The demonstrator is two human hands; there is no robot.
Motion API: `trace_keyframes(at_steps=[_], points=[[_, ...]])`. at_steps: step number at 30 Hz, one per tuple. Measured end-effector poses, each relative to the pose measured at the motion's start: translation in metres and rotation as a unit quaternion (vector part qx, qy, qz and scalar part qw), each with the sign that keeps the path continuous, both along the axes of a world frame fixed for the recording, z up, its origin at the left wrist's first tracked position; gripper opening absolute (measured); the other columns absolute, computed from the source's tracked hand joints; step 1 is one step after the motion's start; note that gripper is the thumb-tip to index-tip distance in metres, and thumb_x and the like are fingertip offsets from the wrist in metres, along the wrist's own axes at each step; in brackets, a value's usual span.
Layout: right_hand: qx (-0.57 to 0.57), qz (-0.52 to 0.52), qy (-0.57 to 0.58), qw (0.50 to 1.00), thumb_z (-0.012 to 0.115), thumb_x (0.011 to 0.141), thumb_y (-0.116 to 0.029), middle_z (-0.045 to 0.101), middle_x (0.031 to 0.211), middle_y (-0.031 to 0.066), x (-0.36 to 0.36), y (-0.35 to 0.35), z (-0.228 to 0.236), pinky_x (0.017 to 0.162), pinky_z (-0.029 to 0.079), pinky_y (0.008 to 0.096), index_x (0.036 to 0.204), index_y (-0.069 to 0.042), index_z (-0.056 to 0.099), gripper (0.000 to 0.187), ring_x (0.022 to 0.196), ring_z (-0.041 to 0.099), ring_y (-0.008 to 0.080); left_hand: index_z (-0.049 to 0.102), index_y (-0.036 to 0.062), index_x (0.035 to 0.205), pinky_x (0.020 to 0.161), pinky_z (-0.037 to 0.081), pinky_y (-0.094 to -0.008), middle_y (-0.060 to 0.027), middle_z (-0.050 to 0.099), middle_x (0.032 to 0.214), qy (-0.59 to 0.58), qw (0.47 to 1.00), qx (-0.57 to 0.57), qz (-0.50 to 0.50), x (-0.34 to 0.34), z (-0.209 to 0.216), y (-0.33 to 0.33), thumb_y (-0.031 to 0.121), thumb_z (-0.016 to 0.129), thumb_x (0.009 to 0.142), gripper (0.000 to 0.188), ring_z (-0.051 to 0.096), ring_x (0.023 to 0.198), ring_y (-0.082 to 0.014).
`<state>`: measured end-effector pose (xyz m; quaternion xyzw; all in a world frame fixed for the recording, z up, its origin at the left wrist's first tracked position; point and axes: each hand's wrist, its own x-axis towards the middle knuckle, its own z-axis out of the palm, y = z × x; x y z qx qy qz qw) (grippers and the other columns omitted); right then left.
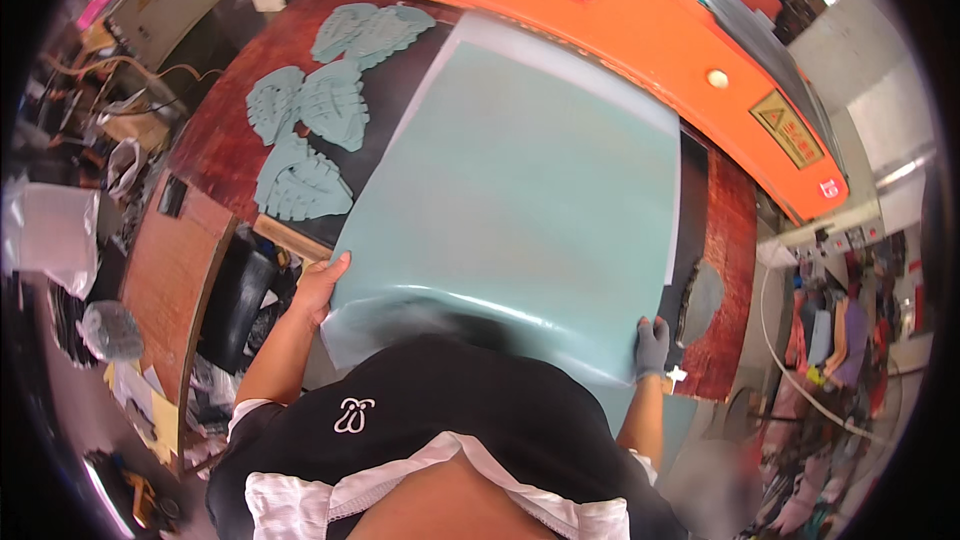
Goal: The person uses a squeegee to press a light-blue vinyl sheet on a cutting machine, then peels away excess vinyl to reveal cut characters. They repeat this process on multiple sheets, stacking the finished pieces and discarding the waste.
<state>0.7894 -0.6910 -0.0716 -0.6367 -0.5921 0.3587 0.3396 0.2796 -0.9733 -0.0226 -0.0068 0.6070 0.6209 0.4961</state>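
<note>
A large pale green, glossy sheet [520,180] lies over the work table, its near end curving down toward my body. Bare and with the thumb on top, my left hand [320,287] pinches the sheet's near left edge. My right hand [652,346], in a grey glove, grips the near right edge. A whitish translucent layer [505,32] shows from under the sheet along its far and right sides. Left of it lie several stacks of green cut pieces [305,180] with jagged outlines. A curved grey die-like object [701,300] rests beyond my right hand.
An orange machine beam [540,0] spans the table's far side. The worn red tabletop [235,130] carries a black board [400,95]. At left stand a brown wooden panel [175,270] and cluttered bags. A pale hose [790,370] hangs at right, near piled coloured scraps [845,340].
</note>
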Motion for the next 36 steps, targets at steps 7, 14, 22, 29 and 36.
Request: trace_keyframes(at_steps=[7, 14, 22, 29, 36], points=[[0.115, -0.03, -0.086, 0.989, 0.064, 0.079, -0.014, 0.061, 0.096, 0.0118, -0.037, 0.073, 0.035, 0.082, 0.044, 0.0314, 0.108, 0.006, 0.056, 0.037, 0.089, 0.056, 0.0186, 0.063, -0.0042, 0.101, 0.074, 0.05, -0.0305, -0.0114, 0.065, 0.093, 0.191, 0.979, -0.032, -0.058, -0.058, 0.012, 0.069, 0.037, 0.069, 0.084, 0.045, 0.062, 0.081, -0.0187], [0.132, -0.023, -0.334, 0.933, 0.063, 0.079, -0.041, 0.048, 0.131, 0.0199, -0.153, 0.281, 0.09, 0.095, 0.043, 0.0443, 0.127, -0.004, 0.047, 0.063, 0.116, 0.051, 0.0374, 0.045, 0.0037, 0.129, 0.096, 0.041, -0.0403, -0.017, 0.047, 0.132, 0.616, 0.775, -0.123, -0.074, -0.11, 0.019, 0.285, 0.036, 0.066, 0.082, 0.061, 0.046, 0.12, -0.0333], [0.404, 0.317, -0.229, 0.827, 0.065, 0.08, -0.039, 0.053, 0.121, 0.021, -0.154, 0.106, 0.03, 0.087, 0.044, 0.0488, 0.121, 0.0, 0.052, 0.058, 0.107, 0.051, 0.0416, 0.028, 0.0144, 0.144, 0.109, 0.015, -0.0568, -0.0094, 0.02, 0.152, 0.734, 0.513, -0.134, -0.425, 0.0, -0.014, 0.235, 0.051, 0.047, 0.09, 0.069, 0.018, 0.14, -0.0312], [0.311, 0.297, -0.367, 0.825, 0.056, 0.084, -0.046, 0.048, 0.13, 0.0211, -0.18, 0.15, 0.026, 0.097, 0.035, 0.0469, 0.122, 0.002, 0.052, 0.062, 0.123, 0.04, 0.037, 0.039, 0.014, 0.138, 0.109, 0.017, -0.0546, -0.0102, 0.027, 0.149, 0.75, 0.545, -0.082, -0.366, -0.034, -0.027, 0.306, 0.049, 0.049, 0.09, 0.061, 0.02, 0.139, -0.0293], [0.34, 0.283, -0.296, 0.846, 0.06, 0.081, -0.044, 0.053, 0.125, 0.02, -0.175, 0.187, 0.021, 0.096, 0.037, 0.0461, 0.117, -0.003, 0.056, 0.055, 0.117, 0.046, 0.0348, 0.039, 0.0121, 0.136, 0.109, 0.018, -0.0544, -0.0134, 0.027, 0.148, 0.788, 0.539, -0.159, -0.25, -0.06, -0.033, 0.319, 0.047, 0.052, 0.088, 0.061, 0.022, 0.139, -0.0276]])
